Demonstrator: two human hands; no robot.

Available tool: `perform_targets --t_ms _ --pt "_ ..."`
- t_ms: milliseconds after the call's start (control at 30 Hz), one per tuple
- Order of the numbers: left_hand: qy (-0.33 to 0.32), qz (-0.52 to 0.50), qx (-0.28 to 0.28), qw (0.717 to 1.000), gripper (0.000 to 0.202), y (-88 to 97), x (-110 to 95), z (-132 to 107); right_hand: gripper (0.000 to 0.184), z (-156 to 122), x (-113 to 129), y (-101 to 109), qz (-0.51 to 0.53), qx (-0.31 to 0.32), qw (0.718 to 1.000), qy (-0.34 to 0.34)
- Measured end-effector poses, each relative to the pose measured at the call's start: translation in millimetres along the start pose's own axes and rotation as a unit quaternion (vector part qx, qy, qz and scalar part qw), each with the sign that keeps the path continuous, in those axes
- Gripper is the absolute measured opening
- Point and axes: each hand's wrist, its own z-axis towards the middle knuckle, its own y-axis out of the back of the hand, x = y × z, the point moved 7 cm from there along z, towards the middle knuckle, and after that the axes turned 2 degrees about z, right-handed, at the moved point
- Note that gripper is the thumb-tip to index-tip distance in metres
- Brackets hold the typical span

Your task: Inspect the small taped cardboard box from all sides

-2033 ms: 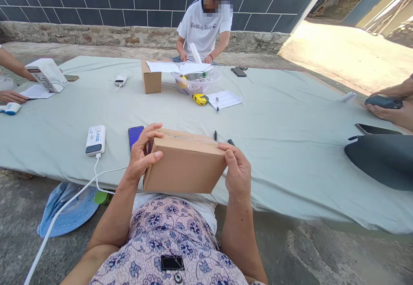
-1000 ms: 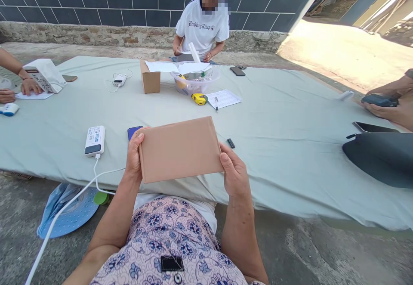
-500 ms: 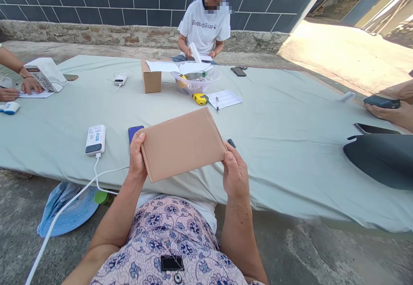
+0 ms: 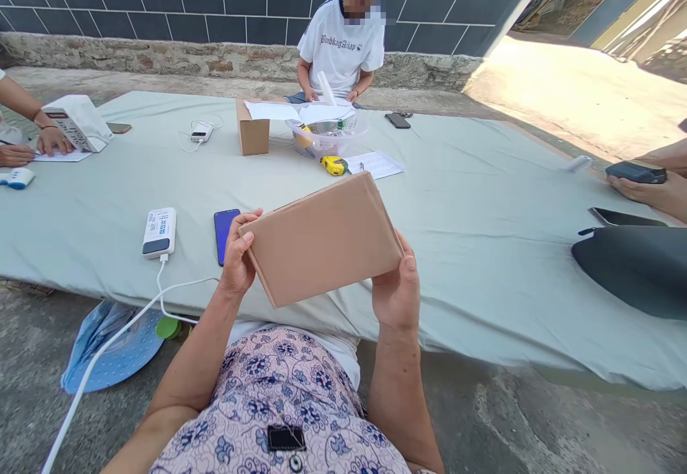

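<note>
- nearest, below the hands, a patterned shirt [image 4: 284,395] is seen, with a forearm extended on either side of it.
- one end of a plain cardboard box [image 4: 325,241] is gripped by the left hand [image 4: 237,253], with the thumb laid on the front; the opposite end is gripped by the right hand [image 4: 397,288]. the hands are thus set well apart, both clamped on the box.
- the box is held between them over the near edge of the table [image 4: 483,238], slanted, its right end higher, its broad face turned toward the wearer. whether the table is touched by it cannot be told.
- the step in hand is judged to be one of holding and looking over; no flap is being lifted. for any next move, an even hold on both ends would be called for, as the box could slip at the lower left corner.
- just left of the left hand, a phone [image 4: 226,234] is laid flat; farther left, a power bank [image 4: 159,230] is placed, with a white cable [image 4: 164,277] plugged in.
- beyond the hands, a yellow tape measure [image 4: 333,165] is set beside a printed sheet [image 4: 383,165].
- farther still, a clear basin [image 4: 322,147] is placed before a seated person [image 4: 342,48].
</note>
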Motion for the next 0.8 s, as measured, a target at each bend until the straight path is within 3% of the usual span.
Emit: perform_targets --t_ms 100,233,433,633,800 --pt "0.018 0.046 0.04 0.998 0.05 -2.9 7.2 -0.3 0.06 -0.8 9.4 3.8 0.033 -0.034 0.998 0.043" --pt "0.036 0.118 0.113 0.986 0.063 -5.0 10.9 0.0 0.063 -2.9 16.5 5.8 0.052 -0.035 0.995 0.075" --pt "0.058 0.242 0.26 0.933 0.082 -14.6 11.5 -6.8 0.056 -5.1 27.7 7.5 0.114 -0.063 0.984 0.125" --pt "0.069 0.317 0.317 0.891 0.097 -24.4 18.0 -14.9 0.051 -6.6 32.8 3.0 0.129 -0.067 0.98 0.139" --pt "0.043 0.372 0.325 0.869 0.113 -27.0 16.8 -17.5 0.053 -3.2 33.0 5.7 0.117 -0.076 0.98 0.144"
